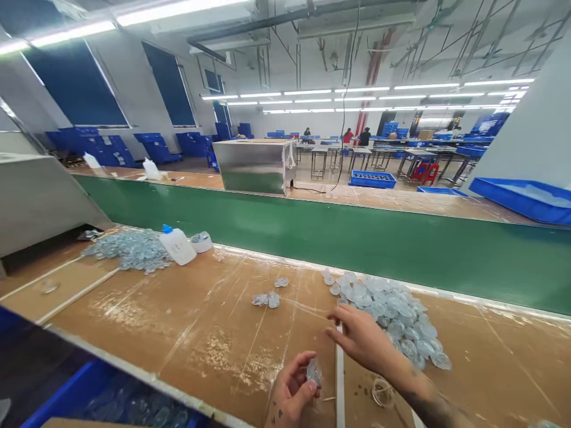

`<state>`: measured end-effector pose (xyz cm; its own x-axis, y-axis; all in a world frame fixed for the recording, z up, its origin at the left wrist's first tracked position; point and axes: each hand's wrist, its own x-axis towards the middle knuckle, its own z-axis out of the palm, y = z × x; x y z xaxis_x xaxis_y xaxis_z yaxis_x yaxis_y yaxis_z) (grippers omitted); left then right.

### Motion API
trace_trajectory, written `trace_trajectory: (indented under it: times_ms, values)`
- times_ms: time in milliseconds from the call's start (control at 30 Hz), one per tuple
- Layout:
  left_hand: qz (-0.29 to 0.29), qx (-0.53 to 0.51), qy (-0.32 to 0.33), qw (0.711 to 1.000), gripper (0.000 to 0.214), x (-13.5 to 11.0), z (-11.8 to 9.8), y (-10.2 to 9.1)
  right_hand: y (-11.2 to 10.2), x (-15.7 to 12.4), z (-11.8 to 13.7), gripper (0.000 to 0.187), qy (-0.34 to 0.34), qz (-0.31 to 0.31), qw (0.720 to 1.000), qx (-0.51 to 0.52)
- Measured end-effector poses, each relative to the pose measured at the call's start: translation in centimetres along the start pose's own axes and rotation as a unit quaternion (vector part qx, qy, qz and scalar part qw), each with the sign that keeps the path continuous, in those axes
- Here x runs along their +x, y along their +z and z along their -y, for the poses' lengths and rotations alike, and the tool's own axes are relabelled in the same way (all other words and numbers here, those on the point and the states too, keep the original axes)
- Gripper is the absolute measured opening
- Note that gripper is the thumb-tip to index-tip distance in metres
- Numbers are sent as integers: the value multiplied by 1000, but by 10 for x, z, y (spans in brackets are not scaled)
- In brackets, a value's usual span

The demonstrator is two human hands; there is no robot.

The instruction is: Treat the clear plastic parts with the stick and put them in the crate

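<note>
My left hand (289, 389) is at the bottom of the view, its fingers closed around a small transparent ribbed plastic piece (314, 373). My right hand (361, 339) reaches out with its fingers apart and holds nothing. Its fingertips are just left of a heap of similar transparent pieces (388, 312) on the brown cardboard-covered bench (200, 333). A loose transparent ring (382, 392) lies below my right wrist. Several more pieces form a small group (267, 299) left of the heap. A second, larger heap (129, 249) lies farther left.
A white bottle with a blue cap (177, 245) and a tape roll (201, 242) stand beside the far heap. A green partition (312, 252) runs behind the bench. A blue bin with transparent pieces (89, 398) sits at lower left. A steel box (254, 166) and blue crates stand beyond, with people at distant tables.
</note>
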<state>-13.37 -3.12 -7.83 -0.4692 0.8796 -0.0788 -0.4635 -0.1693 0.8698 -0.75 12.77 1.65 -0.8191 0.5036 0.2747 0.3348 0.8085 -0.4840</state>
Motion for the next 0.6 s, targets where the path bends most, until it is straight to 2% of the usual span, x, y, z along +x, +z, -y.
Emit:
trace_trajectory:
  times_ms: [33, 67, 133, 167, 233, 300, 367, 467, 533, 600]
  values:
    - [-13, -11, 1, 1000, 56, 0, -2, -4, 15, 26, 13, 19, 16, 39, 999, -16]
    - [-22, -15, 6, 1000, 58, 0, -5, -9, 31, 52, 25, 21, 41, 69, 996, -34]
    - [-36, -9, 22, 999, 61, -1, -11, -19, 65, 96, 44, 40, 55, 77, 994, -49]
    - [-44, -4, 30, 999, 61, -2, -15, -25, 80, 113, 50, 43, 66, 76, 993, -56]
    - [-65, -4, 42, 997, 59, -6, -21, -36, 102, 136, 53, 39, 78, 75, 992, -59]
    - [-94, -24, 49, 994, 56, -12, -28, -44, 109, 141, 49, 33, 73, 81, 993, -49]
    - [-132, -74, 49, 987, 54, -18, -34, -46, 100, 129, 41, 34, 53, 90, 994, -27]
    - [-164, -164, 6, 973, 53, -22, -43, -39, 64, 86, 32, 44, 22, 98, 995, 29]
    - [-148, -191, -37, 970, 51, -21, -47, -29, 32, 47, 34, 36, -29, 79, 990, 113]
    - [-107, -185, -70, 974, 50, -19, -48, -17, 3, 7, 42, 26, -86, 40, 980, 176]
